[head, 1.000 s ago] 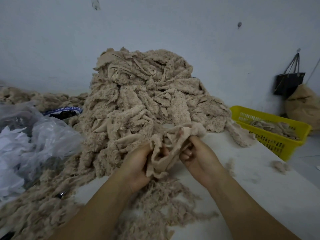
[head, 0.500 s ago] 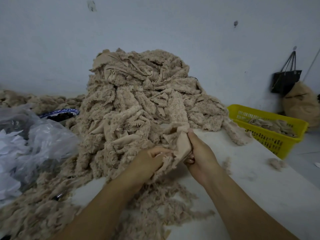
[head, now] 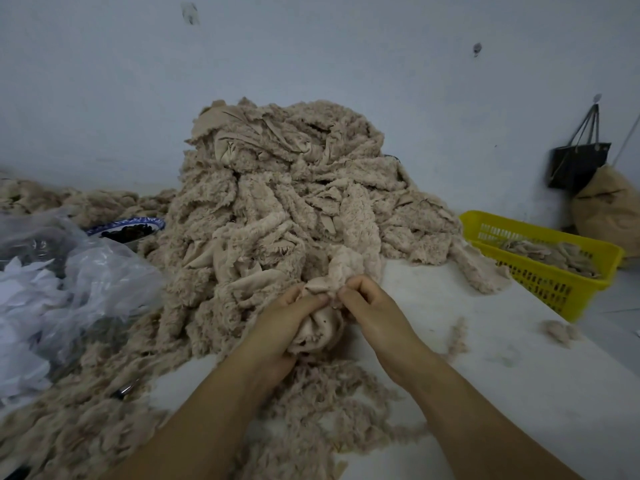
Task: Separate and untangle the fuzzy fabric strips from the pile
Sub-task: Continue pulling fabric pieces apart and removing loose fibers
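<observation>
**Hands closed in on one bunched strip at the pile's foot**

Head view. Gripping a bunched fabric strip point(head: 320, 329) with the left hand point(head: 287, 317), fingers curled round the smooth-backed lower fold, thumb laid across the top. Pinching the same strip's upper edge with the right hand point(head: 374, 306), fingertips curled in and almost meeting the left thumb. Held low, just above the white table point(head: 485, 362), hard against the front foot of the big pile point(head: 294, 188). Upper end running up into that pile, not yet free.

Set against a second ago: then lifted higher and spread between hands held a little apart. Half a second ago, stood upright in the right hand's pinch, with the left hand clutching the fuzz lower down. Now lowered, drawn together, crumpled into a wad between both hands. No visible change in the pile's shape.

Read as a judgement: likely a re-grip to find an edge or a snag, not a finished pull. One strip in work and not yet separated; most of the task left, going by the pile's bulk.

Around the hands: loose strips point(head: 332, 396) strewn on the table under the wrists. To the right, a yellow basket point(head: 540, 284) with a few pieces inside. To the left, a crumpled plastic bag point(head: 86, 282).
</observation>
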Available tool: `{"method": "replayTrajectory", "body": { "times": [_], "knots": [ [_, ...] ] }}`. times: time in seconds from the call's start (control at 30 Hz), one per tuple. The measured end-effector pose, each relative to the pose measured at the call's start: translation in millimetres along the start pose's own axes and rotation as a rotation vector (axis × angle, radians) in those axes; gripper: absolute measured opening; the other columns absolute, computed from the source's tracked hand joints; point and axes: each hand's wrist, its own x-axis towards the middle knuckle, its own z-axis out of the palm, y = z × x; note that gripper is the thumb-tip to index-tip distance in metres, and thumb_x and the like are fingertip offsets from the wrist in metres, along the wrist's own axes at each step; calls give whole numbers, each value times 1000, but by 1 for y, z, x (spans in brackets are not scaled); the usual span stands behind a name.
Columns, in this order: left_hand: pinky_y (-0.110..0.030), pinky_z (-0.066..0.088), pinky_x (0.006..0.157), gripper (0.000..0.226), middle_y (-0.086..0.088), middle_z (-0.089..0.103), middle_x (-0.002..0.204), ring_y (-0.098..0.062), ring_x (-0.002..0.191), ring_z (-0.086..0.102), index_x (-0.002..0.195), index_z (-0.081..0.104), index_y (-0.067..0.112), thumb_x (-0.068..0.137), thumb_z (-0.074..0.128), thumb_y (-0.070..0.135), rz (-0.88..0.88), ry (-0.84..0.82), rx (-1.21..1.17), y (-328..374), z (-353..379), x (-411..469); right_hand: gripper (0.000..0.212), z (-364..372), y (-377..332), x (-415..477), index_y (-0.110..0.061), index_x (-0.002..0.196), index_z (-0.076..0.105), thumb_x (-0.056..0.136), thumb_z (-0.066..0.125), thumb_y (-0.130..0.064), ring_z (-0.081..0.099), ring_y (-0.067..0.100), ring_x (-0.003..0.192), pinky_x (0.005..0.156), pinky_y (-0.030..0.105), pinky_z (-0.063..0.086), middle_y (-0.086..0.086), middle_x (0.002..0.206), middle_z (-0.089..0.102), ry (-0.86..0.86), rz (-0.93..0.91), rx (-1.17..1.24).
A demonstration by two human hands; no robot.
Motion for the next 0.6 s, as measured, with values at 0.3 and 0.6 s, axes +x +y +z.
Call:
{"method": "replayTrajectory", "body": {
  "times": [0.3,0.6],
  "knots": [
    [-26,43,50,40,-16,62,68,-26,55,54,83,68,0,94,56,37,-61,-49,-63,1,-2,0,30,5,9,3,-21,74,33,93,51,-35,32,7,57,61,32,27,-10,65,33,-29,169,-141],
    [-13,53,66,21,13,74,84,-2,78,68,82,75,40,94,67,26,207,-78,429,-6,10,-10,45,-4,11,8,-20,101,77,92,55,-58,71,12,87,85,34,55,3,91,75,-23,246,278]
  ]
}}
